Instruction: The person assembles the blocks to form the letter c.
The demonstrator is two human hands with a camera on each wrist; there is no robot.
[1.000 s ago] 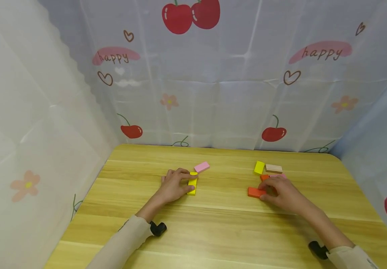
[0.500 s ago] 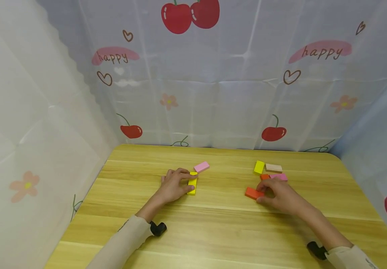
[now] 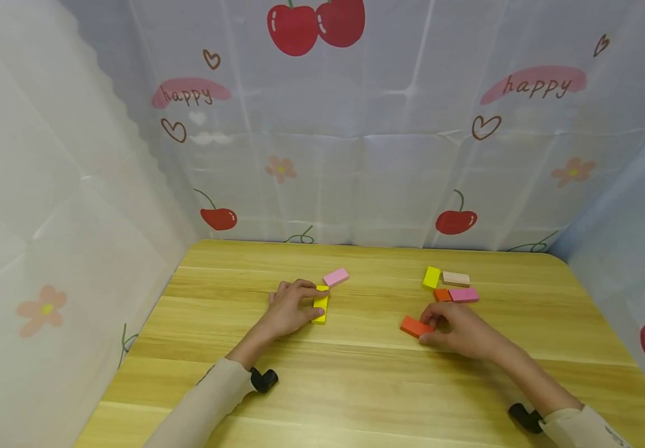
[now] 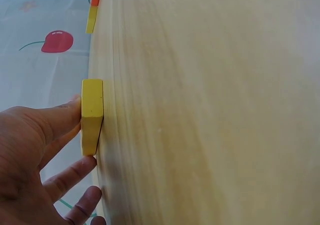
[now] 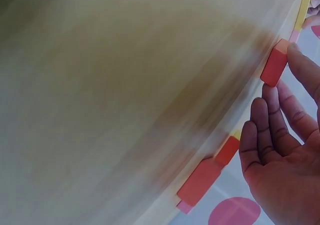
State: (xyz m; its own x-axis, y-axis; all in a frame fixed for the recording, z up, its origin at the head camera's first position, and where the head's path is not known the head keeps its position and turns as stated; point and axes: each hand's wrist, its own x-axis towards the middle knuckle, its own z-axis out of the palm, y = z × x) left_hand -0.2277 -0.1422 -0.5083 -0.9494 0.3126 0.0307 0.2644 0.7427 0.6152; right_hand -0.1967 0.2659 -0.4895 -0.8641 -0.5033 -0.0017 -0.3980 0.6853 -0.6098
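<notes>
My left hand (image 3: 307, 306) lies on the wooden table (image 3: 356, 386) and pinches a yellow block (image 3: 320, 305), index finger at its far end, thumb near its close end. In the left wrist view the yellow block (image 4: 92, 116) lies flat on the wood against the fingers (image 4: 60, 122). My right hand (image 3: 433, 328) pinches an orange block (image 3: 415, 326) by its right end, left of and nearer than a cluster of blocks. In the right wrist view a fingertip (image 5: 300, 60) touches the orange block (image 5: 275, 62).
A pink block (image 3: 336, 277) lies just beyond the yellow one. At the right a cluster holds a yellow block (image 3: 432, 277), a beige block (image 3: 456, 279), a small orange block (image 3: 442, 295) and a pink block (image 3: 464, 295). Cherry-print curtains (image 3: 356, 155) close off three sides.
My right hand has drawn the orange block leftward and nearer, away from the cluster, uncovering the pink block there. The left hand and its yellow block have not moved.
</notes>
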